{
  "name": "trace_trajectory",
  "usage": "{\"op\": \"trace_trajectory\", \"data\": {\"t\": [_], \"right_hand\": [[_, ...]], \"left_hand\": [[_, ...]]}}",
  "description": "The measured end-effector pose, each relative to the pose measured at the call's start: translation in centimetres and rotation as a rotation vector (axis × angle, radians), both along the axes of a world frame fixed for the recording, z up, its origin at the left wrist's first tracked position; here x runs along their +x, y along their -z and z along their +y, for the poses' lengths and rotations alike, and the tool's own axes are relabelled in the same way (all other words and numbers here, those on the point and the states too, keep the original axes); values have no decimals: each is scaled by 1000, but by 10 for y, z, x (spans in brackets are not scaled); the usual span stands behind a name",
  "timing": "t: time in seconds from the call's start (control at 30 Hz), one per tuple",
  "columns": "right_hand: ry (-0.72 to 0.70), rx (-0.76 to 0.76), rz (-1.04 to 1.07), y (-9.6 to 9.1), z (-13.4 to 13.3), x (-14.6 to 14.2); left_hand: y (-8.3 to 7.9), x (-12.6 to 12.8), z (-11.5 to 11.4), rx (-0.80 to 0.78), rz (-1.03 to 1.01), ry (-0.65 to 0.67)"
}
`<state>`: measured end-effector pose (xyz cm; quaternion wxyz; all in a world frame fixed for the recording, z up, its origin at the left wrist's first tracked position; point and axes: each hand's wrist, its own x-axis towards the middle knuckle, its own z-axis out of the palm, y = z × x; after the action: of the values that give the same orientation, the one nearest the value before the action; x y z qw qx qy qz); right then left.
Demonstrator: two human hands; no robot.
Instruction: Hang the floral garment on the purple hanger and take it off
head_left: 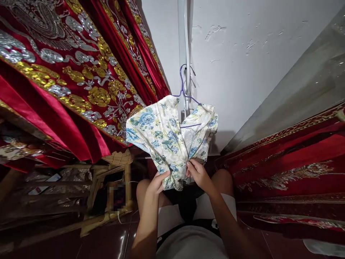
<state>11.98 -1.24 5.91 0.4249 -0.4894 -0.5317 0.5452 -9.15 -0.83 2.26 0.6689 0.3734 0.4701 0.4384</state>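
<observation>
A white garment with a blue flower print hangs on a purple wire hanger, whose hook is caught on a white vertical rail on the wall. My left hand grips the bunched lower hem of the garment from the left. My right hand pinches the same bunched cloth from the right. Both hands meet at the bottom of the garment, above my knees.
Red cloth with gold and silver embroidery hangs close on the left. More red embroidered cloth lies on the right under a clear plastic sheet. A wooden chair frame stands at lower left on the dark red floor.
</observation>
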Motion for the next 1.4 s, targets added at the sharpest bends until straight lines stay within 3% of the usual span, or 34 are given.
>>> {"op": "trace_trajectory", "data": {"t": [0.07,0.13,0.27,0.3,0.33,0.4,0.47,0.53,0.67,0.8,0.9,0.97,1.17,1.3,1.4], "right_hand": [[39,8,8,2,5,-6],[94,25,2,3,7,-7],[140,-52,31,5,5,1],[129,-87,53,5,4,2],[112,-115,76,5,3,3],[71,-150,109,4,1,3],[31,-172,117,2,1,2],[-7,-183,105,0,3,3],[1,-124,78,-20,20,14],[62,33,49,-79,65,23],[201,113,109,-128,104,17],[253,160,185,-147,119,8],[315,90,287,-149,117,-1],[306,179,286,-159,116,8],[279,221,257,-164,115,12]], "left_hand": [[-7,9,6,-66,-72,-36],[-7,17,8,-25,-40,-169],[4,38,5,323,347,-674],[6,45,3,424,445,-743],[7,53,1,504,508,-735],[5,72,-3,555,512,-511],[0,89,-5,477,419,-234],[-4,100,-6,395,347,-126],[-1,103,-1,466,367,-104],[15,103,10,544,455,-107],[23,107,20,594,490,-107],[23,109,25,622,505,-58],[21,103,25,600,554,130],[26,103,25,604,652,201],[15,102,33,624,633,217]]}}
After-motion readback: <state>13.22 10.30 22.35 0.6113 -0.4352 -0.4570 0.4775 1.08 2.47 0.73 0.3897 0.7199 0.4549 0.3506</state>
